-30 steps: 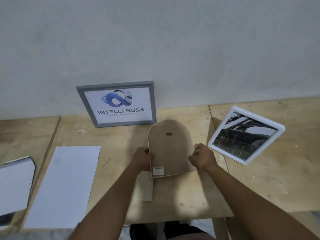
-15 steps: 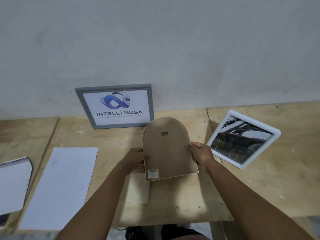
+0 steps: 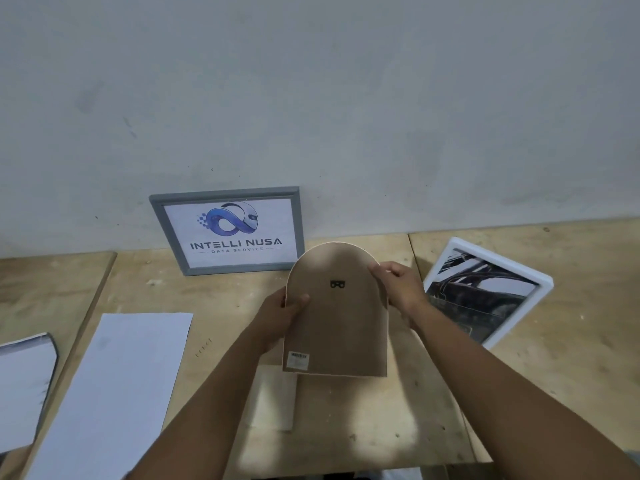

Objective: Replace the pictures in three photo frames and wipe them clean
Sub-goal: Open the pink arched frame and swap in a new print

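Observation:
I hold an arched photo frame [image 3: 337, 323] above the table with its brown back facing me; a small black hanger and a barcode sticker show on it. My left hand [image 3: 282, 315] grips its left edge and my right hand [image 3: 398, 289] grips its upper right edge. A grey frame [image 3: 227, 232] with a blue logo picture leans on the wall behind. A white frame [image 3: 491, 292] with a dark picture lies tilted at the right. A pale sheet [image 3: 273, 398] lies under the arched frame.
A white paper sheet [image 3: 117, 386] lies on the wooden table [image 3: 571, 358] at the left. Another picture sheet [image 3: 24, 382] rests at the far left edge, on a separate board. The grey wall [image 3: 311, 98] stands close behind.
The arched frame has been lifted higher and tipped more upright. My right hand has slid up its edge towards the arch.

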`<state>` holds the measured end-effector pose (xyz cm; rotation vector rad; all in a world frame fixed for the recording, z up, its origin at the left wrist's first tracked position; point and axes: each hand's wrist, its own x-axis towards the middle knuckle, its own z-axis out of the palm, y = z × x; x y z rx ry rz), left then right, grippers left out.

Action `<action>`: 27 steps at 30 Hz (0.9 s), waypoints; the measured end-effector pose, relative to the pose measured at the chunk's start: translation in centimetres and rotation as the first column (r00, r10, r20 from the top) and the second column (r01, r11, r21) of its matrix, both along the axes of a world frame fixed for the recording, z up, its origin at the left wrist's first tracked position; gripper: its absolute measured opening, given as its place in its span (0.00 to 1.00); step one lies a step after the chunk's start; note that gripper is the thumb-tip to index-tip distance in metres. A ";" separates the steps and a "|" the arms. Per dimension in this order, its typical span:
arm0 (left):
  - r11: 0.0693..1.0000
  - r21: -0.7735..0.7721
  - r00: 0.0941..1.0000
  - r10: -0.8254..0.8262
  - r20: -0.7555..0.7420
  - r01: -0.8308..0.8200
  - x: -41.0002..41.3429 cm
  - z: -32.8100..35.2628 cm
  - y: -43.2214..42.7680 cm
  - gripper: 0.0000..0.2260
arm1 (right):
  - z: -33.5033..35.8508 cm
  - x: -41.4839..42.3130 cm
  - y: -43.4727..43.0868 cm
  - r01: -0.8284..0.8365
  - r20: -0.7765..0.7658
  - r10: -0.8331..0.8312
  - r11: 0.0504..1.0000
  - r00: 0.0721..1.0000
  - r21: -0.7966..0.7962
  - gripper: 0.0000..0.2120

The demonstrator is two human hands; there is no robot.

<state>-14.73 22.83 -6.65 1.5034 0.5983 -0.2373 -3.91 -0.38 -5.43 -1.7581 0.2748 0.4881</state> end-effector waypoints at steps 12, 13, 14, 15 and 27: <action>0.995 -0.057 0.996 -0.082 -0.024 0.080 -1.1 0.7 0.8 0.13 | 1.3 1.7 2.1 -0.101 0.043 0.105 0.992 0.994 -0.077 0.08; 0.993 -0.062 0.995 -0.101 -0.008 0.101 -1.1 0.7 0.9 0.13 | 1.4 1.8 2.5 -0.128 0.062 0.132 0.989 0.989 -0.070 0.08; 0.990 -0.058 0.992 -0.128 0.009 0.129 -1.1 0.6 0.9 0.13 | 1.6 1.8 3.0 -0.156 0.082 0.161 0.986 0.984 -0.064 0.07; 0.987 -0.049 0.988 -0.155 0.023 0.156 -1.1 0.6 0.9 0.13 | 1.6 1.8 3.4 -0.179 0.100 0.185 0.982 0.978 -0.067 0.06; 0.985 0.175 0.994 -0.020 0.107 0.001 -0.1 0.9 0.8 0.14 | 1.6 2.3 4.1 -0.275 0.156 0.294 0.952 0.943 -0.133 0.11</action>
